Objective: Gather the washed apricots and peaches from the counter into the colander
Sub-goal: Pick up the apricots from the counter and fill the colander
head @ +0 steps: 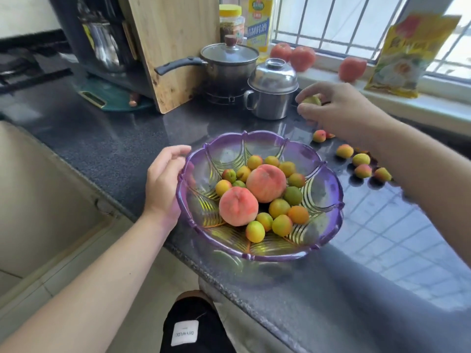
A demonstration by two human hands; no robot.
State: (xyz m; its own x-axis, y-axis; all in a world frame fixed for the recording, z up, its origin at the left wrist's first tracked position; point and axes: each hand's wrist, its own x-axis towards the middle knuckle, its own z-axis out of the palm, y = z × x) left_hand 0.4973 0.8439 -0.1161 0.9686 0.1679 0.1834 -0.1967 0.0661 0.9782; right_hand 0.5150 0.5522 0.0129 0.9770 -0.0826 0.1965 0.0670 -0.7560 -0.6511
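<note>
the purple colander (328,179) sits on the dark tabletop (114,138), holding two peaches (266,182) among small apricots (281,224). the left hand (163,182) rests on its rim, fingers loosely curled. the right hand (339,108) has its fingers clamped on a greenish apricot (311,100). loose apricots (344,151) lie beside the colander. a white tag (184,333) below reads something like "dsyafldc".

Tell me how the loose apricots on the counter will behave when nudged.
The apricots look round and small, so they would probably roll on the smooth counter. Its glossy surface hints at wetness, so they may be slippery. Small beside the right hand, they are likely light.
</note>
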